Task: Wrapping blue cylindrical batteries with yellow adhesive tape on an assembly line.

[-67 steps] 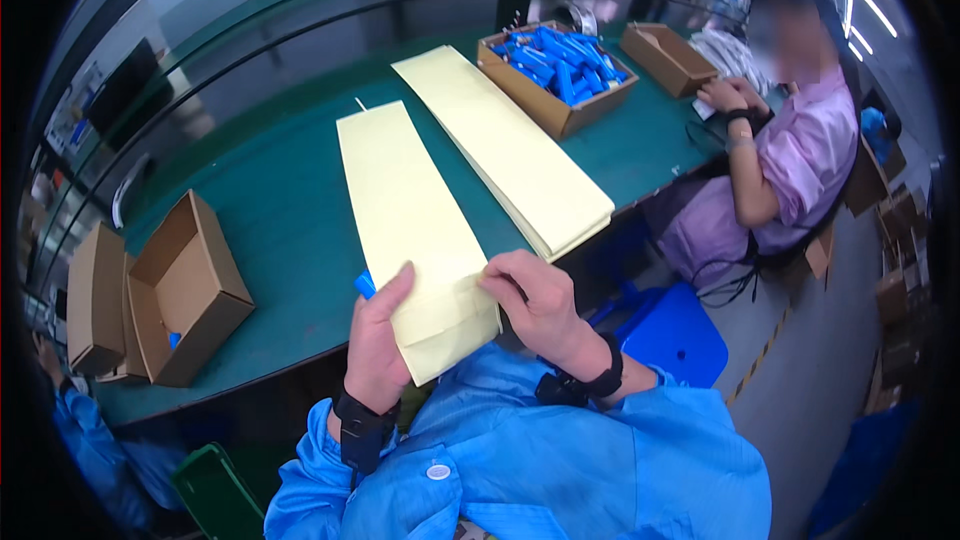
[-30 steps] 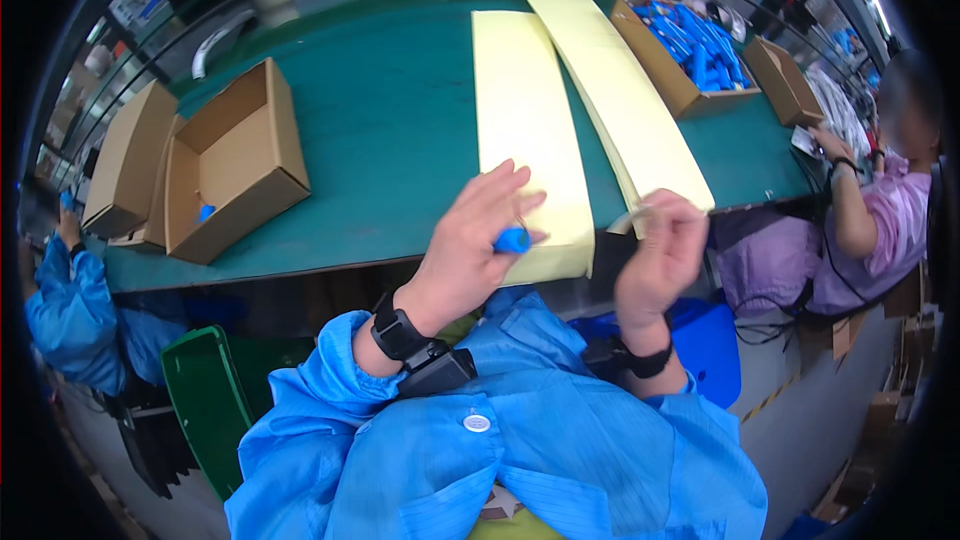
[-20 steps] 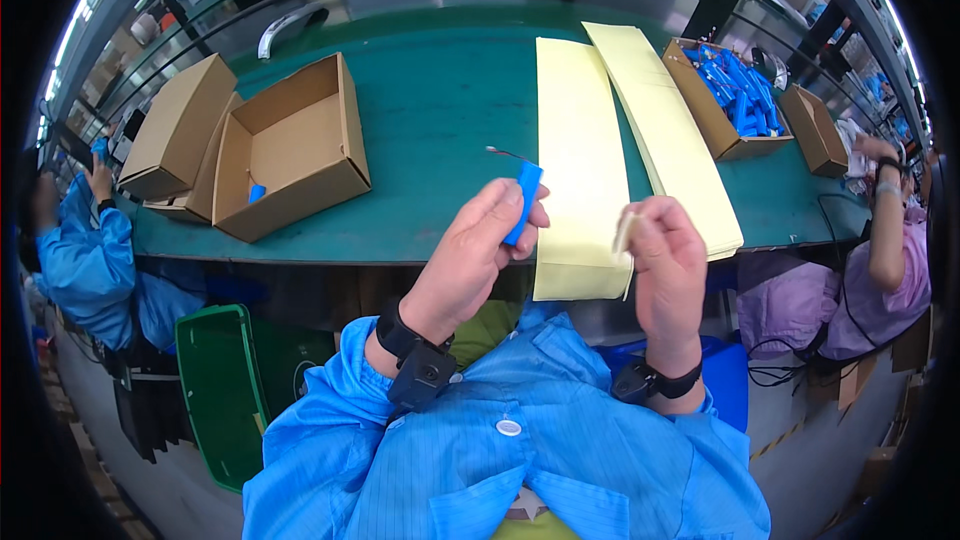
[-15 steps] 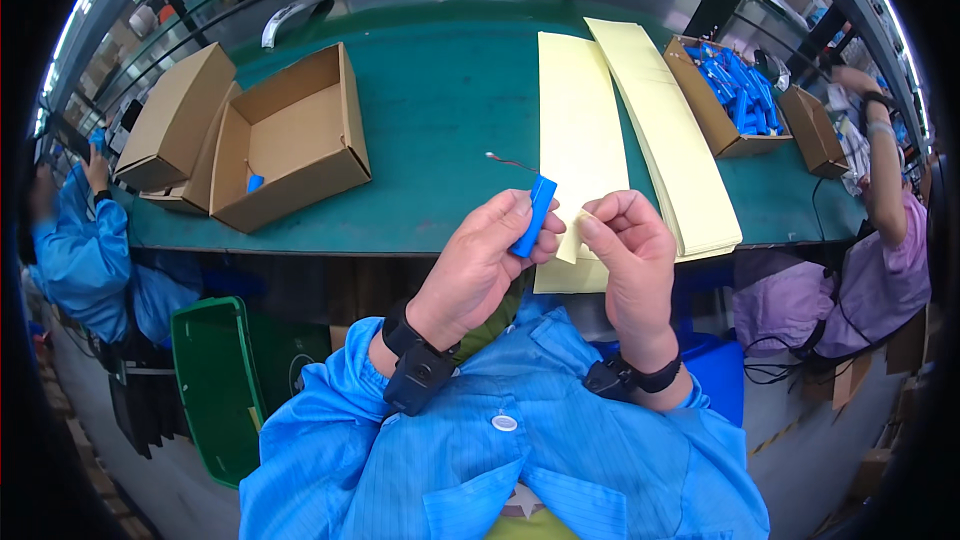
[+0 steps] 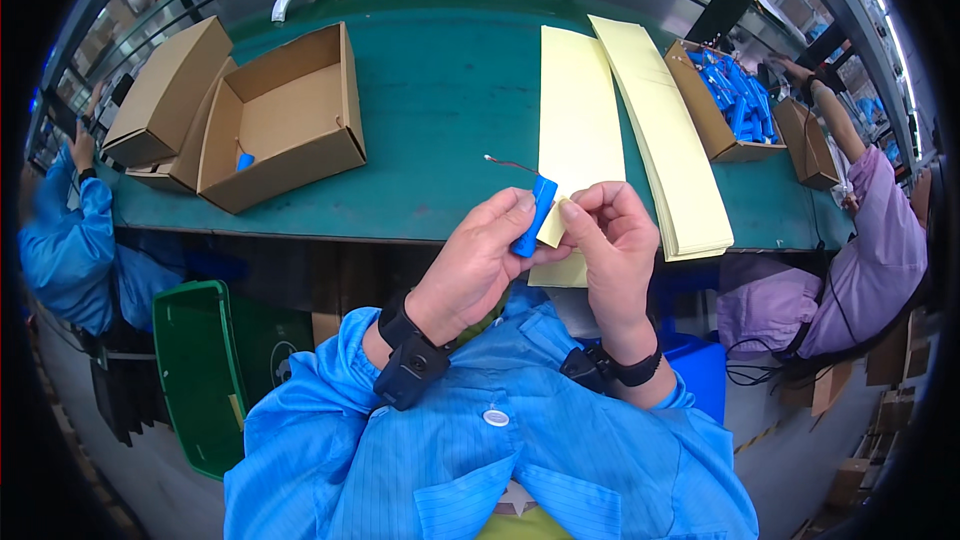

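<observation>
A blue cylindrical battery pack (image 5: pixel 538 218) stands tilted in my left hand (image 5: pixel 487 245), gripped between thumb and fingers. A thin dark red lead with a small white connector (image 5: pixel 488 157) sticks out from its upper end, over the green table. My right hand (image 5: pixel 615 240) is closed in a pinch, its thumb and fingertips close against the battery's right side. Whatever is between those fingertips is too small or hidden to make out. Behind both hands lies a long pale yellow sheet (image 5: pixel 580 110), reaching past the table's near edge.
At left an open cardboard box (image 5: pixel 290 105) holds one blue battery (image 5: pixel 245 161), beside stacked boxes (image 5: pixel 165 90). A thicker yellow stack (image 5: pixel 670 140) lies at right, near a box full of blue batteries (image 5: pixel 735 95). A green bin (image 5: pixel 190 380) stands below. Co-workers sit on both sides.
My right hand has moved left, bringing its pinched fingertips up to the battery. The left hand keeps its hold. The whole view has shifted slightly. The co-worker at right has moved an arm.
</observation>
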{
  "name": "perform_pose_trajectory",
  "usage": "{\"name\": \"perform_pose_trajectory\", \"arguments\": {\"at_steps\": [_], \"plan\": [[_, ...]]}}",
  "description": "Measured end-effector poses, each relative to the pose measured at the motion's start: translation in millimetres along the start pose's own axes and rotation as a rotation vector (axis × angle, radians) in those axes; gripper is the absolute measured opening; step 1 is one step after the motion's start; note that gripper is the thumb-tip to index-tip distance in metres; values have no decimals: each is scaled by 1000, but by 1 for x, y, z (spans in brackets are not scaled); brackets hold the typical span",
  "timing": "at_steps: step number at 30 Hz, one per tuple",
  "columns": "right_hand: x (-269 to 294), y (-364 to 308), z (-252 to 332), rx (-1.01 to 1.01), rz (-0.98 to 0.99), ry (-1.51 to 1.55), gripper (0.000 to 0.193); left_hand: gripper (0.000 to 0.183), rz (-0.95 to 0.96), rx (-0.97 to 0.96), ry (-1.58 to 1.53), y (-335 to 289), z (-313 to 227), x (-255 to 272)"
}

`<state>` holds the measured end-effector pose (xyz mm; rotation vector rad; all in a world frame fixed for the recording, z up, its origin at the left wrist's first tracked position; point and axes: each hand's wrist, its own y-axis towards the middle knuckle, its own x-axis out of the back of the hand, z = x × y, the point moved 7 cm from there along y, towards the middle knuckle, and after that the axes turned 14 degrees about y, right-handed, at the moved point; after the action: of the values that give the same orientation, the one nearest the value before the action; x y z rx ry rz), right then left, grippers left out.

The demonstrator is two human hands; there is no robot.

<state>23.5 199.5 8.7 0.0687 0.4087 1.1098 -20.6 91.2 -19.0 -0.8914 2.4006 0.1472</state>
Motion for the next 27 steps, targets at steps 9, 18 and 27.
{"name": "perform_pose_trajectory", "arguments": {"at_steps": [9,18,27], "plan": [[1,1,1,0,13,-51,10,31,2,6,17,0,0,0],[3,0,-1,44,-47,-124,10,28,6,0,119,1,1,-7],[-17,-10,29,521,58,-835,21,24,-124,-126,927,-1,-14,-2]]}}
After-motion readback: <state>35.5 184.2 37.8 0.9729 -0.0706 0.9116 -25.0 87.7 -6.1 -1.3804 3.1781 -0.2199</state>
